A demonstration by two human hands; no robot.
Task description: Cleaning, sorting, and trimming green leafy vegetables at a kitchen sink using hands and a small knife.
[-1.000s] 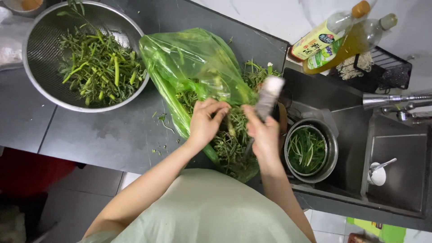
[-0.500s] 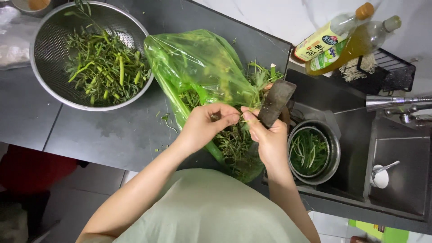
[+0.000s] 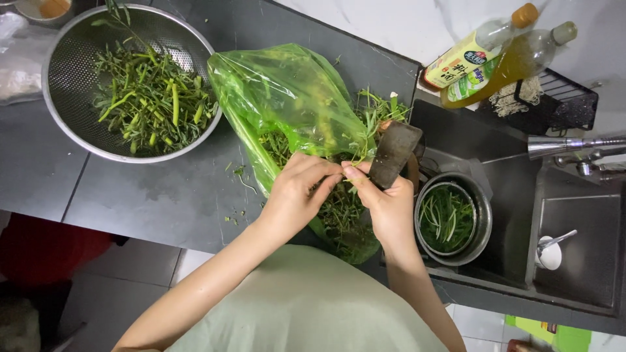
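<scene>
My left hand [image 3: 297, 192] pinches a thin green stem [image 3: 357, 156] over the green plastic bag [image 3: 287, 104] of leafy greens on the dark counter. My right hand [image 3: 385, 205] grips a cleaver [image 3: 394, 151] by its handle, blade pointing up, and its thumb and forefinger touch the same stem next to my left fingertips. More loose greens [image 3: 339, 208] lie under both hands.
A steel colander [image 3: 62, 124] of cut green stems sits at the far left. A steel pot [image 3: 482, 218] holding greens stands in the sink on the right. Two oil bottles [image 3: 495, 55] lean by a black rack [image 3: 561, 104]. A tap [image 3: 574, 145] and a small white cup [image 3: 550, 251] are further right.
My hands have come together on a stem above the bag. The cleaver has tilted, its flat dark side now facing the camera.
</scene>
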